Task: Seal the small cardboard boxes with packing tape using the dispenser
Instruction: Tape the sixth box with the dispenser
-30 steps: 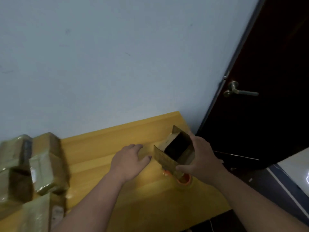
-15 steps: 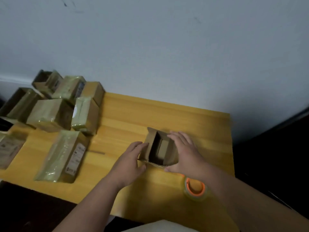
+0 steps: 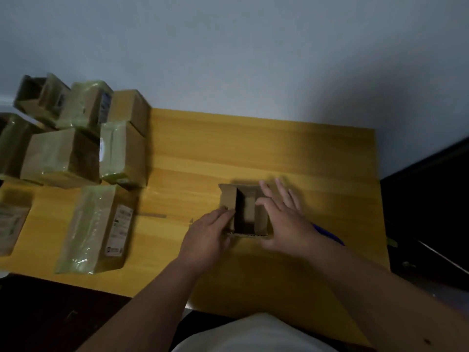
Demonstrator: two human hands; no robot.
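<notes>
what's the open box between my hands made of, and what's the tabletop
Open box: plain brown corrugated cardboard, matte; fluting seems to show along its near cut edge. Tabletop: yellow wood or wood-look laminate, smooth with a slight sheen; long grain streaks show, but which cannot be told.

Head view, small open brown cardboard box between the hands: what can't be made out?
- Small open brown cardboard box: inside too dark to read.
- Its right side: covered by the right hand.
- Labels on the taped brown parcels: blurred, too small.
- Tape roll: not visible.
</notes>
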